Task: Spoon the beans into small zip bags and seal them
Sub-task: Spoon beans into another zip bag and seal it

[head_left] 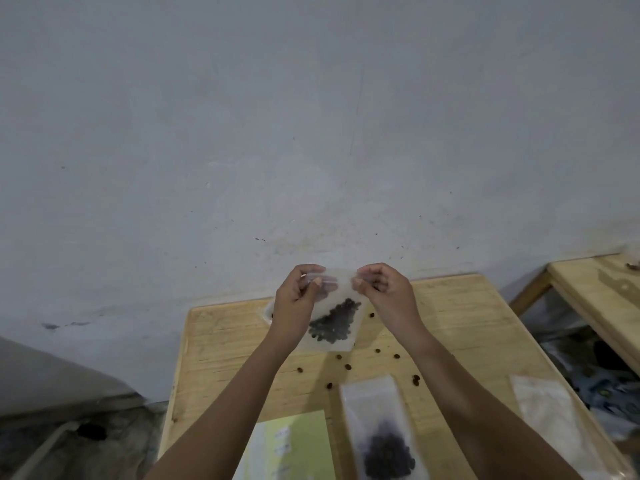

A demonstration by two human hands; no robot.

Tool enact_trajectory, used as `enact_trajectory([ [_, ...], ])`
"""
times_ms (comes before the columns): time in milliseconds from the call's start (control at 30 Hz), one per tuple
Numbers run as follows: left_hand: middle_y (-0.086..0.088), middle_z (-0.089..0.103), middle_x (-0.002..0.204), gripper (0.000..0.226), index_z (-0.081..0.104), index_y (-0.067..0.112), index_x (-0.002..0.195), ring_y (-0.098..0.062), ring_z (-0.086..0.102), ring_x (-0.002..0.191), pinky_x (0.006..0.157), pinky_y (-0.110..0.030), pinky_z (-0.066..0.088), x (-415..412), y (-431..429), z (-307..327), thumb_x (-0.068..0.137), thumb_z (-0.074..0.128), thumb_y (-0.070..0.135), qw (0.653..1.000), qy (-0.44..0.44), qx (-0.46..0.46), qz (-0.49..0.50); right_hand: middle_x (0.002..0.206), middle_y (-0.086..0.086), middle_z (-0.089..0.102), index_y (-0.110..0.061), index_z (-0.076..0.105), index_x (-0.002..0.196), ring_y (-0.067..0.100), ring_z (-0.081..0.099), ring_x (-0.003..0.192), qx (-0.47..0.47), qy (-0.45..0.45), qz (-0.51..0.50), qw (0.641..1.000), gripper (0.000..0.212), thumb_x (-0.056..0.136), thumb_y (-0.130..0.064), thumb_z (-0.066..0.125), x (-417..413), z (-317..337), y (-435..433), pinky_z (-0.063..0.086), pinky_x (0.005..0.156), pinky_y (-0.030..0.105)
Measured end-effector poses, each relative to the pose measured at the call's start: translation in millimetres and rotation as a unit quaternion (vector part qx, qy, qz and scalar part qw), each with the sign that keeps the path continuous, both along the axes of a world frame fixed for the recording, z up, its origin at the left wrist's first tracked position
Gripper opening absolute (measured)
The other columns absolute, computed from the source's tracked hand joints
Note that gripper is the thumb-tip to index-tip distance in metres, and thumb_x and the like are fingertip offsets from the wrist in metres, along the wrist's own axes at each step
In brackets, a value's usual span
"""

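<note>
Grey wall (311, 116) fills the background behind a pale wooden table (450, 313). Above the table, the left hand (298, 292) and right hand (384, 289) each pinch a top corner of a small zip bag (336, 317), which hangs between them with dark beans (334, 323) pooled low inside. Loose beans (347, 367) lie scattered below the hands. Nearer the person, between the forearms, lies another bag of beans (384, 438).

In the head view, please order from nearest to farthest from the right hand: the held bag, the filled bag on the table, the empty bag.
1. held bag, pinched by the right hand.
2. filled bag, lying on the table, nearer the person.
3. empty bag, at the table's right edge.
</note>
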State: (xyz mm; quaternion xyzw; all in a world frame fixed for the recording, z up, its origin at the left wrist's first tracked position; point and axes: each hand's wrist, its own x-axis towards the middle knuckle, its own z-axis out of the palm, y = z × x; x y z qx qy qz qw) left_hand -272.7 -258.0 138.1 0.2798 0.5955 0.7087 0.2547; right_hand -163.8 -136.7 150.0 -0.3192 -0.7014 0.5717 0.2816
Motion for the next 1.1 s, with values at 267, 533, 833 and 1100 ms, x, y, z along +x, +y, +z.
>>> enact_trajectory([
  [267,-0.005,0.073,0.084,0.014,0.055,-0.001,0.106,-0.018,0.071,0.081,0.072,-0.024,0.055,6.0,4.4,-8.3,0.093,0.05,-0.004,1.0,-0.023,-0.012,-0.014,0.076,0.0,0.066,-0.016,0.064,0.082,0.003,0.065,0.069,0.024,0.0,-0.031,0.999,0.011,0.08,-0.007,0.071,7.9,-10.2,-0.1,0.052,0.067,0.014],
  [533,-0.005,0.074,0.082,0.014,0.056,0.003,0.104,-0.021,0.071,0.082,0.072,-0.024,0.055,7.5,7.1,-7.0,0.095,0.046,-0.001,0.998,-0.044,-0.006,-0.049,0.088,0.008,0.071,-0.021,0.067,0.089,0.021,0.069,0.088,-0.029,0.017,0.023,0.999,0.015,0.08,-0.011,0.072,22.5,-7.5,9.1,0.055,0.082,0.032],
  [833,-0.009,0.072,0.098,0.031,0.044,0.011,0.127,-0.02,0.069,0.093,0.08,-0.026,0.055,61.7,30.3,1.5,0.096,0.047,0.005,1.0,-0.013,-0.013,-0.016,0.087,0.012,0.072,-0.009,0.066,0.088,0.018,0.07,0.079,-0.097,0.054,-0.025,0.994,0.009,0.08,-0.005,0.069,60.3,9.2,37.3,0.055,0.068,0.019],
  [1100,-0.012,0.061,0.105,0.051,0.035,0.022,0.134,-0.011,0.065,0.081,0.073,-0.023,0.054,130.6,29.1,-34.0,0.092,0.054,0.0,0.996,-0.013,-0.061,0.057,0.093,0.002,0.068,-0.021,0.05,0.106,0.002,0.063,0.07,-0.078,0.038,-0.05,0.995,0.025,0.086,-0.016,0.065,100.6,-4.4,49.1,0.051,0.062,0.015],
])
